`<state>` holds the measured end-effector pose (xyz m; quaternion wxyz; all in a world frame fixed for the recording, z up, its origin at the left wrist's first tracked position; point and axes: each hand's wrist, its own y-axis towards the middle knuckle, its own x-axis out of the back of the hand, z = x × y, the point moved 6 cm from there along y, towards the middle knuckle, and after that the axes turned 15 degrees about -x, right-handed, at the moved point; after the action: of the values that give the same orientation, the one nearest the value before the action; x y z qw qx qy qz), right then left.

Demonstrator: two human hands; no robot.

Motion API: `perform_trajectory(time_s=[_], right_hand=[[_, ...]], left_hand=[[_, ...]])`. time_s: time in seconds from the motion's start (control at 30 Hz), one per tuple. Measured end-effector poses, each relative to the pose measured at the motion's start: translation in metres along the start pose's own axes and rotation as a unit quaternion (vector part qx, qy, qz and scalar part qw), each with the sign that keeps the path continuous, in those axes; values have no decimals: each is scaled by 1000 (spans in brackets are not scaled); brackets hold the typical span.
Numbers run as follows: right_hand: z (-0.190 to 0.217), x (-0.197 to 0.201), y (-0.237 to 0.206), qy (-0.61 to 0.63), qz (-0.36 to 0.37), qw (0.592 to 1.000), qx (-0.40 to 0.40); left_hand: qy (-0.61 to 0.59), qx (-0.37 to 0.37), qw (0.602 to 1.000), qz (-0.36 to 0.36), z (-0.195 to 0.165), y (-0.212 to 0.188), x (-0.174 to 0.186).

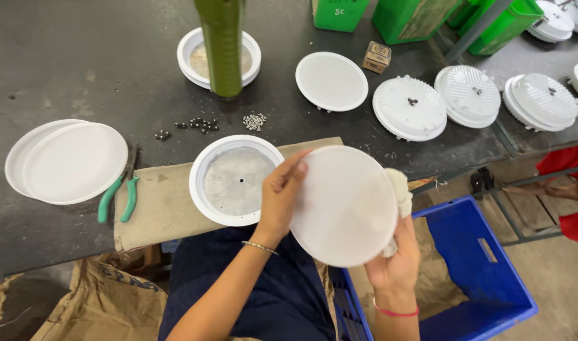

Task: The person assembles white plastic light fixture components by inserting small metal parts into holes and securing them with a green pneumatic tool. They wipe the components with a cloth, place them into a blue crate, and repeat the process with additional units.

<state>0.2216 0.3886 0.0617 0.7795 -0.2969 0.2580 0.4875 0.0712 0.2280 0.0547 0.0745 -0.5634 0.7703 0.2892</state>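
A dark, scuffed worktop point(81, 57) fills most of the view. Beyond its far edge stand green crates point(415, 17). Right of the worktop, grey concrete floor point(554, 278) holds a blue plastic crate point(484, 278).

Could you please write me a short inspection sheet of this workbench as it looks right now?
Surface: dark grey worktable, scuffed.
Job's things: round white translucent disc; white rag; open white round housing on cardboard sheet.
Clutter: green-handled pliers, small metal screws, stacked white discs.
Grippers: left hand and right hand hold the disc.
Cables: nothing seen.
Surroundings: blue plastic crate, green bins.
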Motion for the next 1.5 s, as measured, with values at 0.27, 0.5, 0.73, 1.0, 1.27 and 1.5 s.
perform_trajectory(time_s=[0.27, 0.5, 0.73, 1.0, 1.27, 1.5], right_hand=[[-52, 51, 27, -100, -18, 993, -67], [-48, 123, 42, -360, -196, 910, -63], [37, 75, 9, -87, -32, 995, -36], [-30, 49, -8, -494, 62, 861, -106], [1, 55, 24, -612, -24, 786, 84], [56, -28, 91, -730, -73, 556, 391]], left_hand=[[-16, -37, 999, 30, -11, -20, -32], [-49, -39, 998, -31, -11, -7, -28], [-17, -55, 998, -7, -2, -7, -21], [95, -125, 985, -65, -5, -5, -10], [-16, -116, 981, -152, -35, -4, 64], [-51, -66, 972, -221, -68, -32, 114]])
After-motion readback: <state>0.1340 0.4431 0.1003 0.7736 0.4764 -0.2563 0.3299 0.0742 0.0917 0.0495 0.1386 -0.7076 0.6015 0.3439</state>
